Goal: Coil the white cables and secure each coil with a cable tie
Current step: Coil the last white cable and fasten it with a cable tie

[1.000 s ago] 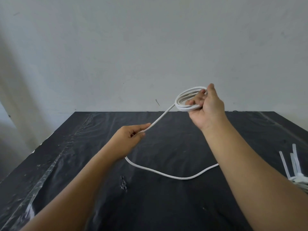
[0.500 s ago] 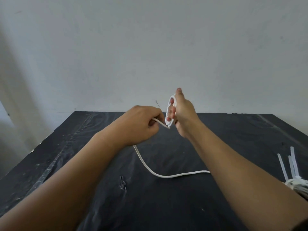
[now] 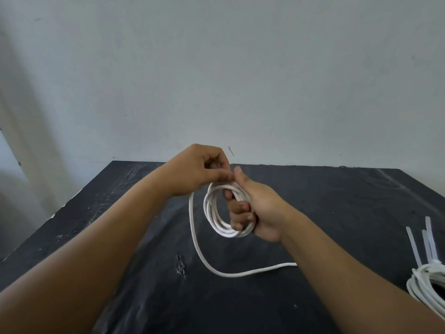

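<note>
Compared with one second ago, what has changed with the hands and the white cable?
The left hand moved up and right to the right hand, laying the white cable onto the coil. The right hand lowered and turned the coil toward the camera. Unchanged: both hands' grips, slack trailing on the table, the coiled bundle and cable ties at right.
</note>
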Action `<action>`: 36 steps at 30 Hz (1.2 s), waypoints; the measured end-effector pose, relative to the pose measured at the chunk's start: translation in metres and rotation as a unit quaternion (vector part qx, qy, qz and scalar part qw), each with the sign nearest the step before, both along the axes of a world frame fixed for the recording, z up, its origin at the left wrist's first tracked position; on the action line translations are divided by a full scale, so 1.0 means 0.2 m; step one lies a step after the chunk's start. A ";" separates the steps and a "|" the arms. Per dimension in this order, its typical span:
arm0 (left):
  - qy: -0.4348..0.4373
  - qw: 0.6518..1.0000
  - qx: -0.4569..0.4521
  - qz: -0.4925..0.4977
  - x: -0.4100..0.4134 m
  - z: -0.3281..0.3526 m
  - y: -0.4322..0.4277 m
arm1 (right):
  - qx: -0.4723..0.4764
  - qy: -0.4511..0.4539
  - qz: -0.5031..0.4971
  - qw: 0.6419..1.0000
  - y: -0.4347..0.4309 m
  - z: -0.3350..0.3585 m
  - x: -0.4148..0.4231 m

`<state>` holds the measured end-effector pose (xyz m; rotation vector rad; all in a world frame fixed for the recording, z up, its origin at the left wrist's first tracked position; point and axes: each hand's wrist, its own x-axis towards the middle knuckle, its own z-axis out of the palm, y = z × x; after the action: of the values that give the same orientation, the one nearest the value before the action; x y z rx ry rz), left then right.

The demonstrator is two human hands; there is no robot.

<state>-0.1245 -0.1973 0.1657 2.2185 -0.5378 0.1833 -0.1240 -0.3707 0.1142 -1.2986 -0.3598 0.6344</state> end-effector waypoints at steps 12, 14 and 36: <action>0.171 0.951 -0.257 0.025 0.10 -0.11 0.16 | 0.259 0.078 -0.080 0.959 -0.19 0.15 0.06; 0.150 0.953 -0.258 0.050 0.11 -0.14 0.14 | 0.306 0.083 -0.109 0.942 -0.21 0.20 0.08; -0.189 0.962 0.190 -0.057 -0.09 -0.19 -0.19 | -0.012 -0.034 -0.282 0.959 -0.03 0.09 0.20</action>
<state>-0.1430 -0.2350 0.1276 2.5276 -0.9756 0.4836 -0.0841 -0.3762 0.1331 -1.3672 -0.0254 0.1117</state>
